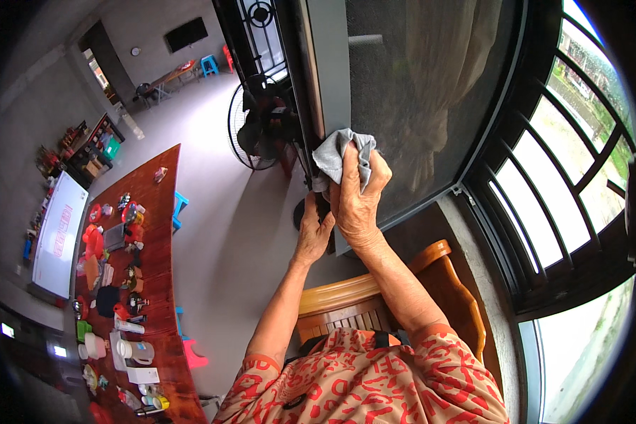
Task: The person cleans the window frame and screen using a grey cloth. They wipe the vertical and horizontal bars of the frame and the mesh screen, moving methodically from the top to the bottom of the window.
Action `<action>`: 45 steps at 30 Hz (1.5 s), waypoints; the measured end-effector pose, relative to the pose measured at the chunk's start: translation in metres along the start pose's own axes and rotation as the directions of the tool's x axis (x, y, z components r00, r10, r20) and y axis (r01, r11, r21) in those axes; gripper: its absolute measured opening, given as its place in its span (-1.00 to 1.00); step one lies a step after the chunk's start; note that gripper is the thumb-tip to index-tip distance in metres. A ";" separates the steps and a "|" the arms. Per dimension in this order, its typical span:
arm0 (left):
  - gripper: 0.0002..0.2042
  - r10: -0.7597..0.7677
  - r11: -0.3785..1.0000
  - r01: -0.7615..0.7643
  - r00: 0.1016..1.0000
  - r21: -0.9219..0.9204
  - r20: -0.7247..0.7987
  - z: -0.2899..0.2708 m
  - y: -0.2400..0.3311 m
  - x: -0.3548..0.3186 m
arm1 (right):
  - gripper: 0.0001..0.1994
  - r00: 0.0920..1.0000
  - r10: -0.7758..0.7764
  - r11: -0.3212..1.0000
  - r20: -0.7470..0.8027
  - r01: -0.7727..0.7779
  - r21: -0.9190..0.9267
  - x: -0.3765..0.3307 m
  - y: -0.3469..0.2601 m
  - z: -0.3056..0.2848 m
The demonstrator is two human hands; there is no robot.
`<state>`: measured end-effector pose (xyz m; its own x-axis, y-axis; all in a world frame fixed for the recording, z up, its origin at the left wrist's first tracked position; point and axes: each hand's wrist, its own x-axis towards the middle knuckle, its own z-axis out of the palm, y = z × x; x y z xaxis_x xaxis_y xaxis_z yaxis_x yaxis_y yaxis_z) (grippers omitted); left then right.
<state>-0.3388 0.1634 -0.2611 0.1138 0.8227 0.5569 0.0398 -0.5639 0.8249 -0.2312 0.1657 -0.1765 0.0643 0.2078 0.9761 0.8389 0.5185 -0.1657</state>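
Observation:
My right hand (357, 198) presses a crumpled grey cloth (340, 157) against the edge of a grey screen door frame (328, 71). The fingers wrap over the cloth, holding it on the frame beside the dark mesh panel (417, 92). Just below and to the left, my left hand (313, 237) grips the dark lower edge of the same frame. Both forearms come up from the lower edge, out of red-patterned sleeves.
A wooden chair (374, 297) stands right below my arms. A standing fan (251, 131) sits left of the frame. A long wooden table (148, 283) crowded with cups, jugs and small items runs along the left. Barred windows (565, 184) curve on the right.

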 end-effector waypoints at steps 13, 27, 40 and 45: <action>-0.47 -0.290 0.839 0.348 0.936 -0.418 0.199 -0.014 0.021 0.002 | -0.34 0.976 0.120 0.991 0.182 -0.127 0.031 -0.110 0.002 0.003; -0.27 -0.245 0.806 0.244 0.967 -0.539 0.073 -0.001 0.005 -0.006 | -0.36 0.996 -0.076 0.997 0.037 0.075 0.029 0.009 -0.009 -0.005; -0.25 -0.308 0.806 0.308 0.947 -0.505 0.087 -0.005 0.005 -0.011 | -0.47 0.955 -0.097 0.994 0.280 0.109 -0.028 -0.074 0.003 -0.009; -0.57 -0.522 0.842 0.407 0.782 -0.354 -0.340 -0.002 0.005 -0.032 | -0.52 0.700 0.064 0.945 0.711 -0.272 0.182 -0.092 0.001 -0.048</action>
<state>-0.3444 0.1342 -0.2745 -0.2692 0.9623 0.0383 -0.2720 -0.1141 0.9555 -0.2103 0.1078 -0.2595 -0.2853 0.7685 0.5727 0.6765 0.5848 -0.4477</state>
